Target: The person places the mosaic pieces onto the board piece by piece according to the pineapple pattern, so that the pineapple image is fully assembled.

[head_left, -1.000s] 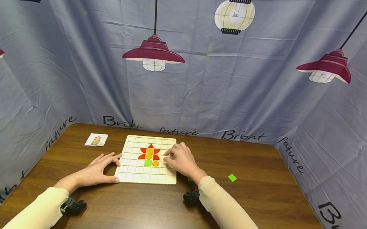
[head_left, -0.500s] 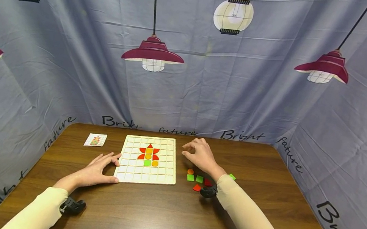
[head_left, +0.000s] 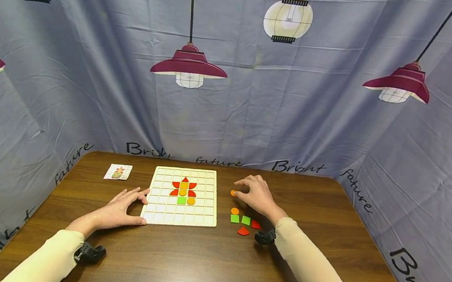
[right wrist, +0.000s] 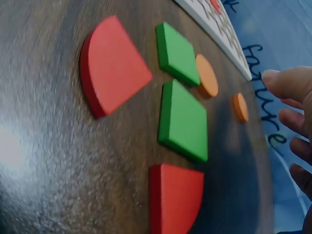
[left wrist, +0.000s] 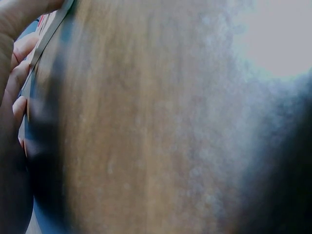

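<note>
A pale gridded board (head_left: 162,213) lies on the table, bearing a figure of red, yellow, orange and green tiles. My left hand (head_left: 122,208) rests spread at its left edge, thumb by the near corner, fingertips on the side; the left wrist view shows the fingers (left wrist: 19,73) along that edge. My right hand (head_left: 257,195) hovers right of the board, thumb and fingers parted over an orange disc (right wrist: 240,107), which lies flat on the table. Closer to me lie a second orange disc (head_left: 234,211), two green squares (head_left: 235,219) and two red quarter-circles (head_left: 243,231).
A small pattern card (head_left: 118,172) showing a similar figure lies left of the board. The brown wooden table (head_left: 177,262) reaches back to a grey-blue curtain (head_left: 219,126) printed with lamps.
My right hand has moved off the board to the right and come to the far orange disc, uncovering the loose tiles. The right sleeve now hides another green square. My left hand stays put.
</note>
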`<state>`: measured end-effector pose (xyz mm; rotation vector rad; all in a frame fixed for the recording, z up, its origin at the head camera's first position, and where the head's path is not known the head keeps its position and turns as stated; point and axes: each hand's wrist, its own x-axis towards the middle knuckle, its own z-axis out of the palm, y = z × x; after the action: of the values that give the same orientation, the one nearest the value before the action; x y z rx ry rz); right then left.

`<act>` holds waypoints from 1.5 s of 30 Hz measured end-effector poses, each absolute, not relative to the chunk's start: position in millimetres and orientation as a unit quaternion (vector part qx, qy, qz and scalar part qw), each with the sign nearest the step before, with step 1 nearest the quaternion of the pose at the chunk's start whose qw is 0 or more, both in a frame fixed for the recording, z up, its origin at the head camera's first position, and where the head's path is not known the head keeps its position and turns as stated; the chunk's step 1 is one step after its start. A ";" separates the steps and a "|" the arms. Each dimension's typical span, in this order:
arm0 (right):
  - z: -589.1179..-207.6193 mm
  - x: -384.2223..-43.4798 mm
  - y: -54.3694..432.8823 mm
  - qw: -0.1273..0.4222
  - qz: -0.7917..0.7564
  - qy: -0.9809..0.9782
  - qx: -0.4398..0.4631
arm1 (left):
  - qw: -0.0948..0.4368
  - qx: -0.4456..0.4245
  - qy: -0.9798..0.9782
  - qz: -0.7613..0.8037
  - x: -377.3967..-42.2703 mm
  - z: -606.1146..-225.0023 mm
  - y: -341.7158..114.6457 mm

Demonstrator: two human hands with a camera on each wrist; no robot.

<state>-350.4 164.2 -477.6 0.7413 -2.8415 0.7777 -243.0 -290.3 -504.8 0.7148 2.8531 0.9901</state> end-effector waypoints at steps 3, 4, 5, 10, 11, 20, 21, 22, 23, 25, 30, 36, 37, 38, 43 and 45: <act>-482.4 -351.9 166.1 0.034 0.248 -0.939 0.234 | 0.020 0.230 0.919 0.319 -243.2 -505.0 -290.5; -484.2 -352.5 166.6 0.029 0.247 -0.940 0.232 | 0.021 0.230 0.919 0.319 -243.2 -505.0 -290.5; -486.0 -353.2 167.0 0.025 0.247 -0.941 0.229 | 0.021 0.230 0.919 0.319 -243.3 -505.0 -290.6; -493.4 -357.0 167.4 0.016 0.259 -0.940 0.220 | 0.020 0.231 0.919 0.319 -243.6 -504.5 -290.6; -494.6 -357.7 167.3 0.017 0.261 -0.940 0.218 | 0.020 0.231 0.919 0.319 -243.6 -504.4 -290.5; -500.1 -360.3 165.0 0.026 0.263 -0.941 0.210 | 0.023 0.229 0.919 0.319 -244.2 -504.7 -290.8; -500.6 -360.6 164.8 0.028 0.263 -0.941 0.210 | 0.023 0.230 0.919 0.319 -244.3 -504.7 -290.7; -501.1 -360.9 164.5 0.030 0.263 -0.941 0.211 | 0.023 0.229 0.919 0.319 -244.2 -504.6 -290.6; -501.5 -361.2 164.2 0.033 0.263 -0.941 0.211 | 0.023 0.229 0.919 0.319 -244.1 -504.6 -290.5; -502.6 -362.0 163.9 0.036 0.263 -0.940 0.212 | 0.023 0.228 0.920 0.319 -243.8 -504.4 -290.2; -503.9 -362.8 164.1 0.034 0.259 -0.942 0.212 | 0.022 0.227 0.920 0.318 -243.3 -504.6 -290.6; -503.4 -363.0 165.1 0.025 0.254 -0.944 0.211 | 0.024 0.227 0.920 0.317 -243.6 -505.4 -291.0; -503.1 -362.9 165.1 0.026 0.253 -0.944 0.212 | 0.024 0.227 0.920 0.318 -243.5 -505.4 -290.9; -502.7 -362.9 165.1 0.028 0.249 -0.944 0.214 | 0.022 0.228 0.920 0.319 -243.5 -505.3 -290.8; -500.6 -362.8 164.1 0.049 0.223 -0.945 0.235 | 0.013 0.232 0.919 0.319 -243.6 -504.5 -289.9; -500.4 -363.2 163.4 0.053 0.213 -0.945 0.242 | 0.011 0.233 0.919 0.318 -243.6 -504.5 -289.6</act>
<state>-363.2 163.4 -500.4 0.7360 -2.8719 0.6484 -243.6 -289.6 -504.5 0.7266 2.8672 0.9919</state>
